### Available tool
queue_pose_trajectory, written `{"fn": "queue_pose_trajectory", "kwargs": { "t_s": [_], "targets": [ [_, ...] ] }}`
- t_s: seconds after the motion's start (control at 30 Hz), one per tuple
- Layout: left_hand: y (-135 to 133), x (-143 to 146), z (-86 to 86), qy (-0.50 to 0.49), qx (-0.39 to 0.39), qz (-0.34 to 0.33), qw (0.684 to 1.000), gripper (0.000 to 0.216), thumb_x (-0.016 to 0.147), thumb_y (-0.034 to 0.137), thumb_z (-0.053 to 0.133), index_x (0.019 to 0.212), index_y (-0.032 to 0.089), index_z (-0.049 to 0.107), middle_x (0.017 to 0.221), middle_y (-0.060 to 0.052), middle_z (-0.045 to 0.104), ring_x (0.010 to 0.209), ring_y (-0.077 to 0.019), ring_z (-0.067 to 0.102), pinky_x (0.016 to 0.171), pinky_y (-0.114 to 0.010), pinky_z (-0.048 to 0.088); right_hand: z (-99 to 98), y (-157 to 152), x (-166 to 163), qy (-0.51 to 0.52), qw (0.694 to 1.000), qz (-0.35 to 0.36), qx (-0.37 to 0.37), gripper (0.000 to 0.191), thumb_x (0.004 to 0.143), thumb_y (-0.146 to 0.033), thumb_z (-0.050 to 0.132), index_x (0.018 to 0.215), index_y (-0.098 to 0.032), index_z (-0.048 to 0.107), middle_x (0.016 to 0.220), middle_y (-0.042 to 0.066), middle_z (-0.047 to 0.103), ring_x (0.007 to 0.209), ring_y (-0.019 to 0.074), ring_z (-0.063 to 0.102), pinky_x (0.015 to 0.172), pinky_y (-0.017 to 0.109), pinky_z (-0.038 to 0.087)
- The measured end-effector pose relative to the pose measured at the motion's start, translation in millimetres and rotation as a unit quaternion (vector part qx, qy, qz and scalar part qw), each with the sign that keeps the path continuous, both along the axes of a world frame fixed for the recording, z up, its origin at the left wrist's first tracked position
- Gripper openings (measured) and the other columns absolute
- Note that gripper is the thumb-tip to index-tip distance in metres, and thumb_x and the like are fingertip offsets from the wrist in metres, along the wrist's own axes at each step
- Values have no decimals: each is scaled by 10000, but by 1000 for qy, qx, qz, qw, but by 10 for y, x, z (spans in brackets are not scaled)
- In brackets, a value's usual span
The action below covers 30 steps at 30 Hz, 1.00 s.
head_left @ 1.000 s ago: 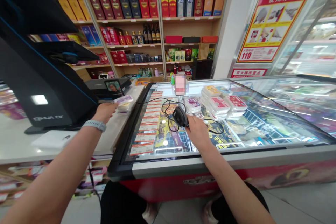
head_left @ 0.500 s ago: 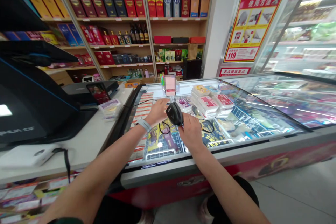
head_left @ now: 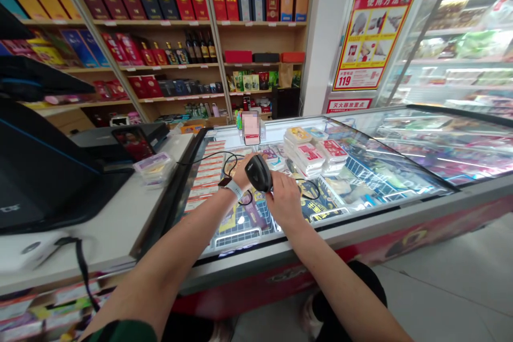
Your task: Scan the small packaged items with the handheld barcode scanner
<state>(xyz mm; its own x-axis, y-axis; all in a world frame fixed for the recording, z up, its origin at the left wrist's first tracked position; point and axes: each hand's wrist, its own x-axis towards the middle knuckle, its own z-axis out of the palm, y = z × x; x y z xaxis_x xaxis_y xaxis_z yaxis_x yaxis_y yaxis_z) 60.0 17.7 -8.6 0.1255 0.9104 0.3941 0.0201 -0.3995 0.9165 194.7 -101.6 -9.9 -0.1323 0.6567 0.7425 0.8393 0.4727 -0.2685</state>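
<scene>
My right hand [head_left: 285, 200] is wrapped round a black barcode scanner [head_left: 258, 173], held above the glass top of a chest freezer [head_left: 320, 236]. Just left of the scanner is my left hand [head_left: 242, 174], with a pale-strapped watch [head_left: 232, 187] on its wrist. The scanner hides most of its fingers, so I cannot see whether they grip anything. A black cable [head_left: 310, 196] loops over the glass near both hands. Beyond them a phone [head_left: 251, 129] with a pink screen stands upright. Stacks of white packs [head_left: 310, 159] lie to the right.
On the left counter [head_left: 120, 214] stand a dark checkout terminal [head_left: 48, 171] and a clear-wrapped pack [head_left: 154, 168]. Shelves [head_left: 160, 22] of boxes and bottles line the back wall. Baskets of goods show through the freezer glass. A red and yellow poster [head_left: 377, 26] hangs at right.
My left hand has moved right and in behind the scanner, its wrist turning so the watch face shows. The scanner stays in my right hand. The whole view has shifted slightly.
</scene>
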Motion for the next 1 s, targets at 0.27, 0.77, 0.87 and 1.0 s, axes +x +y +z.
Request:
{"fn": "queue_pose_trajectory", "kwargs": {
  "t_s": [0.27, 0.77, 0.87, 1.0],
  "targets": [
    [-124, -597, 41, -76, -47, 85, 992, 192, 756, 343, 654, 867, 186, 649, 905, -63, 677, 1009, -227, 625, 983, -406, 450, -66, 28, 16, 14, 1000, 8, -24, 341, 797, -166, 524, 1137, -137, 538, 1014, 123, 625, 949, 266, 552, 847, 378, 414],
    [-439, -923, -214, -182, -144, 49, 972, 303, 802, 277, 634, 1088, 220, 553, 1102, -80, 682, 1024, -188, 655, 958, -405, 467, -62, 57, -9, -12, 996, 78, -48, 317, 769, -154, 522, 1085, -145, 550, 1009, 106, 650, 962, 251, 575, 911, 387, 352],
    [-488, -878, -201, -155, -135, 40, 978, 382, 794, 302, 647, 1154, 250, 531, 1196, -84, 647, 1113, -205, 615, 937, -389, 467, -48, 45, -29, -13, 995, 87, -47, 328, 768, -144, 521, 1096, -146, 540, 1018, 108, 650, 988, 247, 571, 963, 399, 323],
    [-534, -827, -186, -137, -141, 41, 980, 402, 777, 300, 654, 1157, 249, 531, 1236, -90, 628, 1146, -221, 591, 911, -391, 473, -31, 28, -41, -5, 995, 89, -49, 347, 764, -111, 499, 1108, -135, 538, 1019, 108, 648, 998, 245, 567, 997, 409, 302]
  ]
}}
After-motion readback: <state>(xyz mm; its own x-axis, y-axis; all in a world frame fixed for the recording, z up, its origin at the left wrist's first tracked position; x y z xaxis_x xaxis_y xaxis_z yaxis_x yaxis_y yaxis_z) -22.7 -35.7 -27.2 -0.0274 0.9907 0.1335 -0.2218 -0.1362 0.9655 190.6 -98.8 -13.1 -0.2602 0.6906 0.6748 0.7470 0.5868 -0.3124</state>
